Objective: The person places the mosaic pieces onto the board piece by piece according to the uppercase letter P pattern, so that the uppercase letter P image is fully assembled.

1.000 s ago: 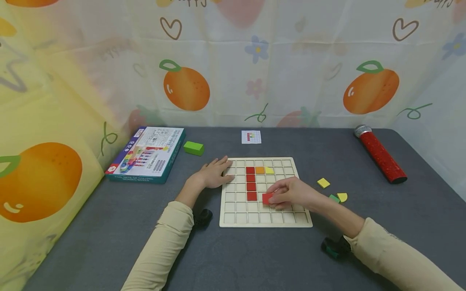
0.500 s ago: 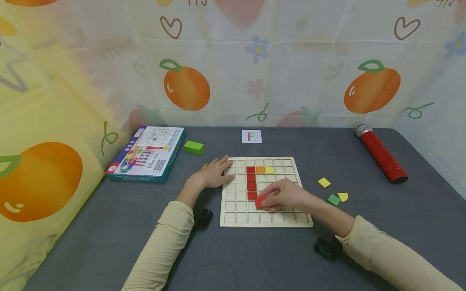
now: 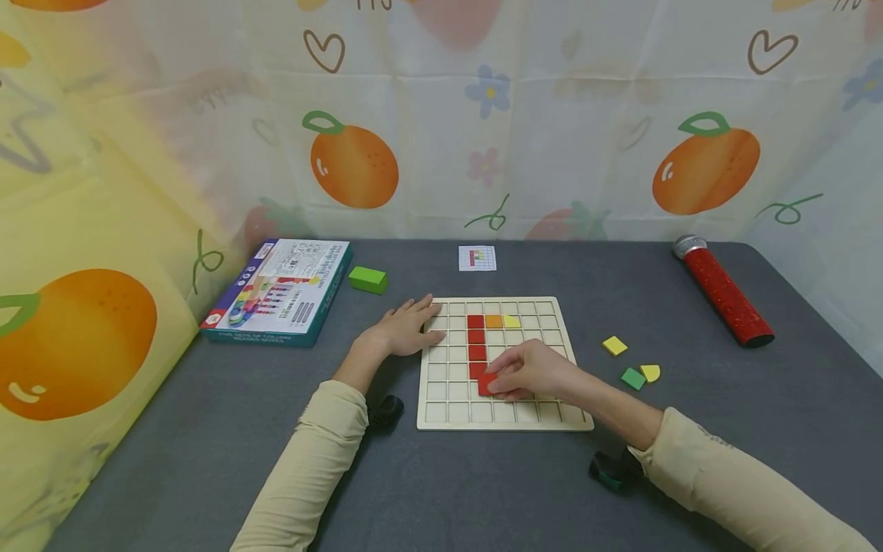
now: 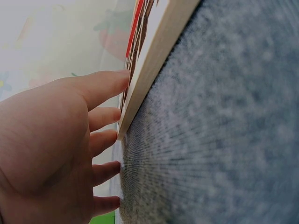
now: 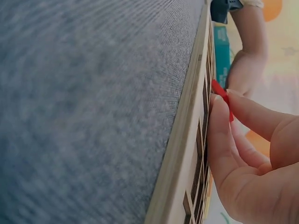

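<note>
A pale wooden grid board [image 3: 503, 418] lies on the grey table. A column of red tiles [image 3: 475, 337] runs down it, with an orange tile [image 3: 493, 321] and a yellow tile [image 3: 511, 322] beside the column's top. My right hand [image 3: 527, 370] pinches a red square tile [image 3: 486, 384] just below the column's lowest tile; the right wrist view shows the tile [image 5: 220, 94] tilted at the board's surface [image 5: 180, 135]. My left hand [image 3: 407, 328] rests flat on the board's left edge, fingers spread [image 4: 100, 116] against the edge [image 4: 149, 70].
Loose yellow [image 3: 613, 346], green [image 3: 632, 378] and yellow rounded [image 3: 650, 372] tiles lie right of the board. A small pattern card [image 3: 477, 258] and a green block [image 3: 367, 280] sit behind it. A game box [image 3: 279, 291] is at left, a red tube [image 3: 723, 293] at right.
My right hand has carried the red tile leftward across the board, from beside the column to just under its lowest tile. The left hand has stayed put.
</note>
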`<action>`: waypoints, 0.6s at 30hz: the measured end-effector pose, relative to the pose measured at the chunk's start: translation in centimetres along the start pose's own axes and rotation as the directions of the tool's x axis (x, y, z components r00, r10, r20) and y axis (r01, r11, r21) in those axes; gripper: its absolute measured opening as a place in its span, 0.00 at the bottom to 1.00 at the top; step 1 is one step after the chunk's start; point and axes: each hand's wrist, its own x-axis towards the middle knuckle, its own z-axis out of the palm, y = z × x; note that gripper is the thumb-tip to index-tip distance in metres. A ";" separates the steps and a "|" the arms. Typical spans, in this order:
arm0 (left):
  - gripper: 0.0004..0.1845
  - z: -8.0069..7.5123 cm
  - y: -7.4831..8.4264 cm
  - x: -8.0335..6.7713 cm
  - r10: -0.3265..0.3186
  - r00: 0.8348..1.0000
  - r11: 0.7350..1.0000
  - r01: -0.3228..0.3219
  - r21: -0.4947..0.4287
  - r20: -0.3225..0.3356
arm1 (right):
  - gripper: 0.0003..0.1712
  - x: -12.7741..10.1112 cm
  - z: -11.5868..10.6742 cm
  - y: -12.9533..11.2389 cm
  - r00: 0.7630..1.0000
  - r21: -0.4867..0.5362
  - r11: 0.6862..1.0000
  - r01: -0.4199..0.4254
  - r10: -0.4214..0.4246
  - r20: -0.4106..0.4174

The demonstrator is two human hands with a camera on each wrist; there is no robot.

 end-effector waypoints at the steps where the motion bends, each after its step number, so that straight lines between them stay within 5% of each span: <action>1: 0.36 0.0 0.0 0.0 0.000 1.000 1.000 0.000 0.000 0.000 | 0.15 0.1 0.1 0.0 1.000 -0.011 1.000 0.005 -0.005 -0.003; 18: 0.36 -0.1 0.1 0.0 -0.007 1.000 1.000 0.007 0.009 0.000 | 0.12 0.0 0.0 -0.3 0.998 -0.068 0.996 0.049 -0.047 0.041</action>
